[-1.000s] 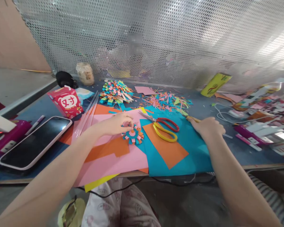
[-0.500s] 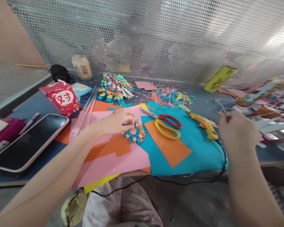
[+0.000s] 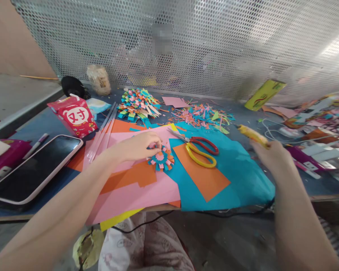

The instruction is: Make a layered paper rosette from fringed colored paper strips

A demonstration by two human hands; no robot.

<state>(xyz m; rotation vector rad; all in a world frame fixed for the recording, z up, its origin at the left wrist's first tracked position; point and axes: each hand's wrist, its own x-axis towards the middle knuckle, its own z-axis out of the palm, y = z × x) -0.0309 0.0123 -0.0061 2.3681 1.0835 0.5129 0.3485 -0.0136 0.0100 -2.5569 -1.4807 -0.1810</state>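
Phone at near left edge, left hand pinching paper flower on pink sheet, right hand blurred, closed around yellow glue gun, scissors between, 1 scrap pile beyond

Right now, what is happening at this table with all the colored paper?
A person is making paper crafts. The left hand pinches a small fringed paper flower that lies on a pink sheet. The right hand holds a yellow glue gun lifted above the table, its tip pointing away from the flower. Red and yellow scissors lie closed on the teal and orange sheets between the hands. Behind them sit a pile of finished paper flowers and loose paper scraps.
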